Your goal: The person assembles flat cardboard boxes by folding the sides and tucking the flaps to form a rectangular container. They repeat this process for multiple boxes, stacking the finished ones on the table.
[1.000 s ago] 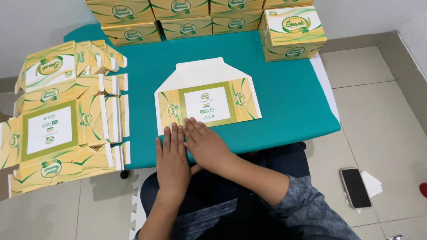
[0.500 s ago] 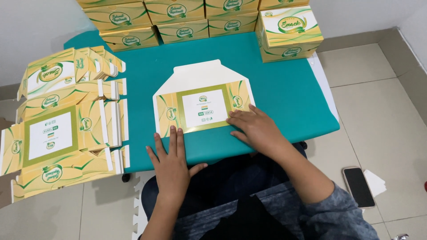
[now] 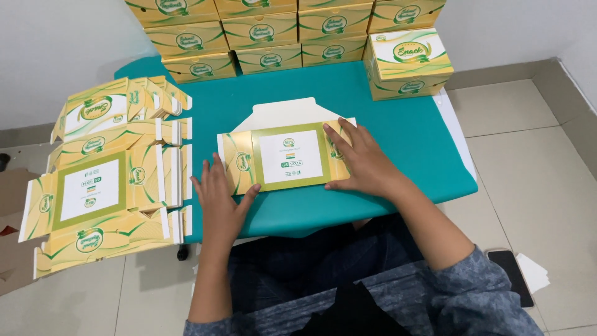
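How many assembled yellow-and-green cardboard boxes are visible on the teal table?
11 at least: ten assembled yellow-and-green cardboard boxes stacked along the back wall, several cut off by the frame's top, and one standing alone at the right end. More may be hidden behind or above.

Grey heathered sleeves pushed up, bare forearms, dk trousers

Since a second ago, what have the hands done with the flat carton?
Both hands moved apart from the near edge: the right hand slid onto the flat carton's right flap, the left hand to its left end. The side flaps now lie folded inward. The stack of flat cartons and finished boxes stayed put.
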